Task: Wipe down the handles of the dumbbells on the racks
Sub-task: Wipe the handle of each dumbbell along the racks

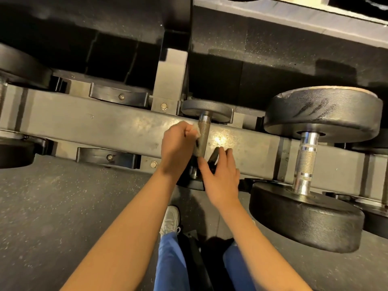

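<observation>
Against the small dumbbell's handle (203, 138), left grip (177, 148) clamps a wipe (194, 130); right grip (220, 179) apart.

- Dark speckled rubber floor (63, 206) spreads across the lower left.
- A white lace-up shoe (171, 219) stands on it.
- Blue trouser legs (170, 263) reach the bottom edge.
- A pale ledge (294, 15) crosses the top right corner.

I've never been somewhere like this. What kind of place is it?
Most likely a gym's weight area. A steel dumbbell rack runs across, a big black-headed dumbbell rests on it, and the floor looks like speckled rubber matting.
</observation>
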Demonstrator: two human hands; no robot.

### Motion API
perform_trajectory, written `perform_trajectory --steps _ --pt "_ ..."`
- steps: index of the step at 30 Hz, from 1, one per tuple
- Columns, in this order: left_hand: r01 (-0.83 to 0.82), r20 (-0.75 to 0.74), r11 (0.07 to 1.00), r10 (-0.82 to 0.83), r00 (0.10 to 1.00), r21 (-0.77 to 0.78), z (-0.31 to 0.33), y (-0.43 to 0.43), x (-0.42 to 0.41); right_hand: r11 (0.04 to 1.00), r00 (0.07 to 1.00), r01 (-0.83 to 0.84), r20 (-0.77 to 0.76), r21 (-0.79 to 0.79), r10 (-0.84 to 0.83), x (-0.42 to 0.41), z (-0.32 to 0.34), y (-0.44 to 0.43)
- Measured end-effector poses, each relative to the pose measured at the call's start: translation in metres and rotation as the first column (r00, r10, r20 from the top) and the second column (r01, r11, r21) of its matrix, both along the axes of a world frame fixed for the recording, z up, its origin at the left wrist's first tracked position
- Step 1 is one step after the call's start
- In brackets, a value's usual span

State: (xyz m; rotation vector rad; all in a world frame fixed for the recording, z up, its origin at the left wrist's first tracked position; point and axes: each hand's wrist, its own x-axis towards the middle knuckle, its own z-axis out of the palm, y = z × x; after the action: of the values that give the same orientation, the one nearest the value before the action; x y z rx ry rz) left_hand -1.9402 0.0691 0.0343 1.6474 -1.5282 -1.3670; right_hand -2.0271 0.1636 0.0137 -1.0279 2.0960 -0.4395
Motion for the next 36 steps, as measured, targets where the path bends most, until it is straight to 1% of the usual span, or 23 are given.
perform_trajectory --steps 1,2,5,7,11,13,15,18,20,22,23,24,25,26,27,28,29,31,33,35,36 --pt "0.002 -0.019 1.000 -0.002 1.000 0.029 -0.002 0.003 0.002 0.999 0.999 -0.016 -0.028 0.043 0.018 -0.005 0.000 -0.001" --pt "0.024 -0.007 0.999 -0.024 1.000 0.039 -0.004 0.007 0.005 0.996 0.998 -0.042 -0.047 0.085 0.046 -0.009 0.002 -0.002" --pt "0.117 0.186 0.992 -0.123 0.975 0.041 -0.013 0.017 0.016 0.976 0.990 -0.123 -0.040 0.178 0.132 -0.013 0.006 -0.005" --pt "0.133 0.229 0.991 -0.136 0.964 0.028 -0.013 0.016 0.018 0.972 0.988 -0.134 -0.042 0.194 0.145 -0.013 0.008 -0.006" --pt "0.089 0.169 0.995 -0.082 0.982 -0.035 -0.002 -0.006 0.006 0.981 0.985 -0.110 -0.115 0.159 0.129 -0.013 0.004 -0.009" --pt "0.107 0.191 0.993 -0.095 0.977 -0.050 0.000 -0.018 -0.002 0.981 0.973 -0.136 -0.169 0.141 0.160 -0.017 0.000 -0.012" --pt "0.131 0.225 0.991 -0.119 0.967 -0.040 -0.002 -0.021 -0.003 0.977 0.967 -0.157 -0.181 0.143 0.182 -0.021 -0.002 -0.015" --pt "0.173 0.303 0.985 -0.173 0.937 0.026 -0.007 -0.005 0.006 0.976 0.967 -0.168 -0.170 0.137 0.190 -0.025 -0.004 -0.015" --pt "0.203 0.294 0.974 -0.223 0.929 0.098 -0.009 0.009 0.017 0.981 0.969 -0.160 -0.170 0.114 0.178 -0.026 -0.005 -0.013" --pt "0.240 0.262 0.962 -0.266 0.928 0.129 -0.008 0.017 0.026 0.991 0.979 -0.130 -0.154 0.021 0.132 -0.027 -0.001 -0.011" --pt "0.246 0.250 0.962 -0.269 0.930 0.118 -0.006 0.017 0.028 0.993 0.989 -0.101 -0.116 -0.054 0.095 -0.025 0.001 -0.010" --pt "0.242 0.240 0.966 -0.256 0.936 0.090 -0.002 0.017 0.028 0.991 0.999 -0.047 -0.031 -0.127 0.044 -0.023 0.005 -0.009" --pt "0.223 0.227 0.973 -0.230 0.946 0.057 0.002 0.015 0.027 0.985 0.995 0.030 0.100 -0.168 -0.013 -0.018 0.009 -0.009" --pt "0.199 0.199 0.979 -0.202 0.959 0.036 0.006 0.013 0.024 0.978 0.964 0.117 0.257 -0.175 -0.069 -0.014 0.015 -0.010" --pt "0.179 0.165 0.983 -0.182 0.969 0.029 0.010 0.012 0.021 0.967 0.906 0.197 0.406 -0.164 -0.116 -0.012 0.019 -0.012" --pt "0.171 0.128 0.985 -0.174 0.976 0.032 0.014 0.012 0.017 0.955 0.850 0.254 0.506 -0.151 -0.147 -0.011 0.023 -0.013" --pt "0.171 0.090 0.984 -0.174 0.981 0.041 0.017 0.011 0.013 0.947 0.812 0.286 0.562 -0.145 -0.159 -0.011 0.026 -0.015" --pt "0.182 0.044 0.982 -0.184 0.982 0.060 0.020 0.010 0.009 0.935 0.766 0.328 0.617 -0.134 -0.180 -0.015 0.032 -0.019" --pt "0.209 0.053 0.977 -0.211 0.976 0.049 0.022 0.009 0.008 0.932 0.755 0.343 0.624 -0.118 -0.199 -0.019 0.035 -0.023" --pt "0.226 0.077 0.974 -0.226 0.971 0.005 0.024 0.007 0.010 0.935 0.788 0.338 0.577 -0.110 -0.217 -0.021 0.033 -0.027" --pt "0.233 0.105 0.971 -0.226 0.969 -0.060 0.027 0.005 0.012 0.930 0.818 0.347 0.523 -0.117 -0.240 -0.021 0.030 -0.030"
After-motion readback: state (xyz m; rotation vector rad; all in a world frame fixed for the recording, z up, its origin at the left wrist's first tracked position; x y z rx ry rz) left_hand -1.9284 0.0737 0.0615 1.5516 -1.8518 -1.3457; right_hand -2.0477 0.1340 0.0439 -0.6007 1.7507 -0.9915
